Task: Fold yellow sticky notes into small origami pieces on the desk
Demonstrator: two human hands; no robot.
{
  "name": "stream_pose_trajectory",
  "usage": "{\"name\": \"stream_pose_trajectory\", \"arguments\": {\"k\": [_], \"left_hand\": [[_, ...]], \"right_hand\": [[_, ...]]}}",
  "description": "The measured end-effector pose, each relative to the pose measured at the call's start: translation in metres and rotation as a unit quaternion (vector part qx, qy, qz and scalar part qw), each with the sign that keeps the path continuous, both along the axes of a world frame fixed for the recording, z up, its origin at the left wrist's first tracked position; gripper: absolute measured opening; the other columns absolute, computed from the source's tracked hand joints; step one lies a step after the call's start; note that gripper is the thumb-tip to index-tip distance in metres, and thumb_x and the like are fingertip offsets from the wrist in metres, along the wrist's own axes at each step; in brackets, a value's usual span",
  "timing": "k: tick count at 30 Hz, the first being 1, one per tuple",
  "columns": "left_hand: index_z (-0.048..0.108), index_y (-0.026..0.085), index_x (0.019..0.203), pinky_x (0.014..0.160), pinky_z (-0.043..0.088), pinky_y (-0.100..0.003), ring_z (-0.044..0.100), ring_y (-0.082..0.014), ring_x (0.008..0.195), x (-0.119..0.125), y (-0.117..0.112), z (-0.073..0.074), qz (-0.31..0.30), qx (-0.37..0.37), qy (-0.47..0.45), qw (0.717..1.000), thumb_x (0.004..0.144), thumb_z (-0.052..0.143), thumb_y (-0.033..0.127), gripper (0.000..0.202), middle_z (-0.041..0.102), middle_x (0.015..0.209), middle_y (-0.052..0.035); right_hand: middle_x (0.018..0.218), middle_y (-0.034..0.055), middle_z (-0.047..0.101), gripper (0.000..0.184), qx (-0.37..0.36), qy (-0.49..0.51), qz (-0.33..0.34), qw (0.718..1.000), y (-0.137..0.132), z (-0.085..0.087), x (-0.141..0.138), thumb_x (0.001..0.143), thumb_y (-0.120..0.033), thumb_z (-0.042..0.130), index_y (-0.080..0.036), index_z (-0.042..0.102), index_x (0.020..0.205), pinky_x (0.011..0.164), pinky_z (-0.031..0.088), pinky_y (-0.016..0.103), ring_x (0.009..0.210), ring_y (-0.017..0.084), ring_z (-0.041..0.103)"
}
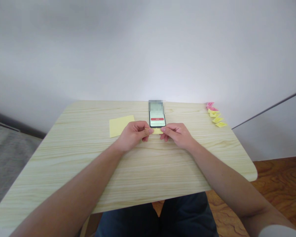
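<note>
A small folded yellow paper (157, 131) is pinched between both hands over the middle of the pale wooden table (128, 171). My left hand (132, 135) grips its left end with fingers curled. My right hand (178, 135) grips its right end the same way. Just behind the paper a phone (157, 119) lies flat with its screen lit. A square yellow paper sheet (120, 125) lies on the table to the left of my left hand.
Several small folded paper pieces, yellow (217, 119) and pink (210, 106), lie in a row at the table's far right corner. A white wall stands behind the table. Wooden floor (281, 184) shows on the right.
</note>
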State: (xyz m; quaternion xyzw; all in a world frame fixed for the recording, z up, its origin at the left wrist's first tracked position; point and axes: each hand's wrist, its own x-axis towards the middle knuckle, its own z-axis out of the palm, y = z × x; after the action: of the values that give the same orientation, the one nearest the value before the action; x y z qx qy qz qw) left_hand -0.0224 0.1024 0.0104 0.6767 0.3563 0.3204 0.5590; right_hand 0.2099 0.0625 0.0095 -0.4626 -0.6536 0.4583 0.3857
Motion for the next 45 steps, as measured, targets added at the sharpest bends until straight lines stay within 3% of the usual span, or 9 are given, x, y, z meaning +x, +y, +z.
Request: {"name": "stream_pose_trajectory", "arguments": {"k": [15, 19, 25, 34, 45], "left_hand": [[0.066, 0.015, 0.072, 0.063, 0.042, -0.027, 0.054, -0.0128, 0.061, 0.003, -0.004, 0.006, 0.059, 0.036, -0.043, 0.997, 0.089, 0.069, 0.041, 0.031, 0.063, 0.063, -0.0012], [0.065, 0.015, 0.071, 0.061, 0.041, -0.026, 0.052, -0.0120, 0.061, 0.003, -0.005, 0.004, 0.047, 0.053, -0.015, 0.997, 0.090, 0.068, 0.041, 0.032, 0.062, 0.064, -0.0007], [0.068, 0.016, 0.077, 0.063, 0.043, -0.026, 0.055, -0.0131, 0.064, 0.005, -0.008, 0.001, 0.030, 0.063, -0.001, 0.998, 0.090, 0.069, 0.042, 0.029, 0.064, 0.067, -0.0013], [0.073, 0.015, 0.085, 0.062, 0.045, -0.026, 0.059, -0.0146, 0.069, 0.007, -0.010, 0.000, 0.045, 0.063, -0.018, 0.997, 0.080, 0.078, 0.039, 0.025, 0.069, 0.077, -0.0042], [0.070, 0.015, 0.078, 0.057, 0.039, -0.025, 0.053, -0.0127, 0.064, 0.007, -0.011, -0.007, 0.058, 0.085, 0.036, 0.994, 0.083, 0.074, 0.039, 0.025, 0.063, 0.069, -0.0016]], "right_hand": [[0.068, 0.0033, 0.070, 0.039, 0.001, 0.046, -0.038, 0.998, -0.001, -0.001, -0.003, 0.090, -0.052, 0.067, -0.018, 0.070, 0.072, 0.060, 0.048, 0.026, 0.060, 0.014, 0.061], [0.072, 0.0028, 0.071, 0.034, -0.002, 0.049, -0.058, 0.997, -0.002, -0.002, -0.005, 0.084, -0.052, 0.074, -0.018, 0.072, 0.080, 0.058, 0.048, 0.026, 0.060, 0.014, 0.060], [0.068, 0.0012, 0.067, 0.033, -0.001, 0.000, -0.061, 0.998, -0.003, -0.003, -0.005, 0.078, -0.050, 0.079, -0.018, 0.075, 0.086, 0.047, 0.036, 0.024, 0.054, 0.012, 0.053], [0.075, 0.0027, 0.070, 0.026, 0.054, -0.033, -0.058, 0.996, -0.006, 0.001, -0.007, 0.082, -0.046, 0.076, -0.020, 0.076, 0.081, 0.056, 0.043, 0.026, 0.065, 0.015, 0.057], [0.082, 0.0038, 0.071, 0.021, 0.093, -0.048, -0.063, 0.993, -0.006, 0.001, -0.009, 0.084, -0.041, 0.074, -0.020, 0.075, 0.084, 0.059, 0.047, 0.026, 0.071, 0.016, 0.062]]}}
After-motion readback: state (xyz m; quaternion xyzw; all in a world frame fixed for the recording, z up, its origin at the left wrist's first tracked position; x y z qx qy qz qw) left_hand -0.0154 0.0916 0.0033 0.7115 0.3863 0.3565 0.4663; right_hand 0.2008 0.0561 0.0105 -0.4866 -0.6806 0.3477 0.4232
